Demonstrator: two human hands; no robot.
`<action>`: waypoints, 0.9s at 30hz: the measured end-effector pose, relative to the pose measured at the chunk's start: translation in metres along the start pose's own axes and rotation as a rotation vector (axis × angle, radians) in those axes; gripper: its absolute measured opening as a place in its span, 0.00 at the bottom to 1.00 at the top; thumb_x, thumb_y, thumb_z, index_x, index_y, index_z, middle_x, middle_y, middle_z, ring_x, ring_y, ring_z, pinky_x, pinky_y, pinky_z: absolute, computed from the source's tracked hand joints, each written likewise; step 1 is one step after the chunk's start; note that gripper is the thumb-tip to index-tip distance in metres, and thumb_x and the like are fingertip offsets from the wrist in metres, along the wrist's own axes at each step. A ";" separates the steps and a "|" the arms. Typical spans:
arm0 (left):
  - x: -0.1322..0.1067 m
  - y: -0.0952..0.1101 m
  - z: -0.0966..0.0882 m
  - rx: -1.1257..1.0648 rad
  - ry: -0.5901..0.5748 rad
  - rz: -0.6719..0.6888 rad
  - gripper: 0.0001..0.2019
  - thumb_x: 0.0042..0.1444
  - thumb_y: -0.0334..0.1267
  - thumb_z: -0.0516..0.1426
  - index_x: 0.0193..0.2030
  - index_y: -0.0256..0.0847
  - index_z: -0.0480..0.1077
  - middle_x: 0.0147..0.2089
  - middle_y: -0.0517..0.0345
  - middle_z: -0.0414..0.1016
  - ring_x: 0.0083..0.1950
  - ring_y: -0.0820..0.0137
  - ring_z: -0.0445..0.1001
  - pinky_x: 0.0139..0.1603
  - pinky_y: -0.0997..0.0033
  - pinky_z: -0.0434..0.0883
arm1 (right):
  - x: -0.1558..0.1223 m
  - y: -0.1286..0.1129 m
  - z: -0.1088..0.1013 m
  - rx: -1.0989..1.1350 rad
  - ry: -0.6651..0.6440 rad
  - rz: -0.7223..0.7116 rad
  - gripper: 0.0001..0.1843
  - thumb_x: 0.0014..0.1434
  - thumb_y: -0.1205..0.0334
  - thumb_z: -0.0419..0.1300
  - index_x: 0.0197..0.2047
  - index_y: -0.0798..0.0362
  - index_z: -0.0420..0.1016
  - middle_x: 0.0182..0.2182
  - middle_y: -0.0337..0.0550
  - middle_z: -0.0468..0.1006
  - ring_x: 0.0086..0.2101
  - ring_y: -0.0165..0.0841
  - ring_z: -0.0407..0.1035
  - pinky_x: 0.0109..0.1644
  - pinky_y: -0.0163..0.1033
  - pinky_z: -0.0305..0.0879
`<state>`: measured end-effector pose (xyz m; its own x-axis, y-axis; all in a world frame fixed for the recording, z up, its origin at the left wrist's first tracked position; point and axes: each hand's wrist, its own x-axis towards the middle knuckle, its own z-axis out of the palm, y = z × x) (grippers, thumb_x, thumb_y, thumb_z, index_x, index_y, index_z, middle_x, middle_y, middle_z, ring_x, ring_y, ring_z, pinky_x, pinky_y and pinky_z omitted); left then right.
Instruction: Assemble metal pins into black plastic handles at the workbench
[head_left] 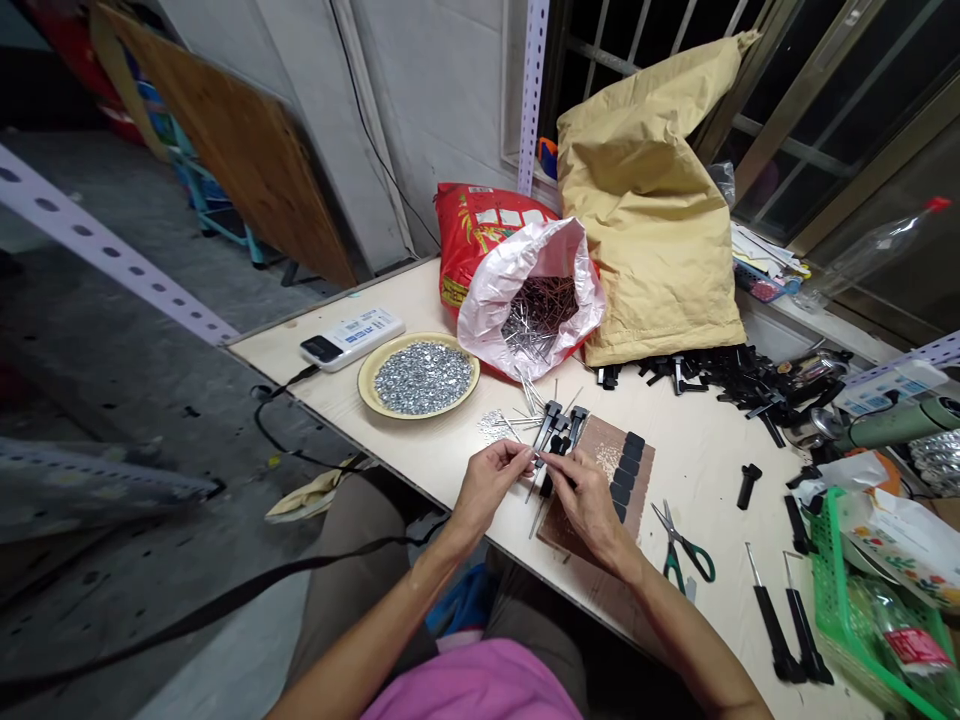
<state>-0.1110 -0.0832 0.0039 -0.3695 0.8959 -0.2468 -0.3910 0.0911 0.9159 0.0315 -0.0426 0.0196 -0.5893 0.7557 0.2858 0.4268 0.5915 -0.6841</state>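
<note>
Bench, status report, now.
Left hand pinching a metal nail. Right hand beside it, near black plastic pieces. Green-handled scissors right of the brown board.

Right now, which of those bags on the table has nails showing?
The white plastic bag, whose open mouth shows long nails; the red sack behind it and the tan paper sack show no contents.

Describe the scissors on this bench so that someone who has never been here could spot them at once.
Start at the long pale workbench, where a person's right hand works above a brown board. Just right of that board lie the scissors, set apart from the black parts around them by their green loop handles and open blades.
</note>
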 end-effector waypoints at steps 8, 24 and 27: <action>0.008 -0.004 -0.007 -0.041 -0.128 -0.078 0.17 0.33 0.45 0.68 0.27 0.37 0.72 0.24 0.63 0.72 0.23 0.76 0.68 0.29 0.74 0.68 | -0.005 -0.001 -0.002 -0.153 -0.030 0.046 0.10 0.62 0.65 0.52 0.40 0.53 0.75 0.31 0.44 0.74 0.32 0.34 0.70 0.36 0.37 0.66; 0.008 -0.007 -0.006 0.160 -0.137 0.005 0.13 0.39 0.45 0.64 0.28 0.37 0.77 0.21 0.60 0.72 0.24 0.74 0.68 0.29 0.73 0.67 | -0.011 0.004 -0.001 -0.278 -0.052 0.055 0.12 0.66 0.61 0.48 0.37 0.52 0.72 0.31 0.43 0.74 0.31 0.33 0.70 0.34 0.35 0.63; 0.008 -0.005 -0.007 0.122 -0.179 -0.049 0.13 0.38 0.45 0.65 0.27 0.36 0.76 0.21 0.60 0.72 0.23 0.74 0.68 0.28 0.73 0.68 | -0.010 0.003 -0.001 -0.282 -0.040 0.023 0.12 0.66 0.60 0.48 0.37 0.52 0.72 0.32 0.45 0.74 0.32 0.33 0.70 0.34 0.35 0.63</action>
<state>-0.1176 -0.0792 -0.0050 -0.1923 0.9511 -0.2417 -0.2954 0.1787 0.9385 0.0397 -0.0484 0.0154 -0.6017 0.7613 0.2415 0.6109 0.6334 -0.4750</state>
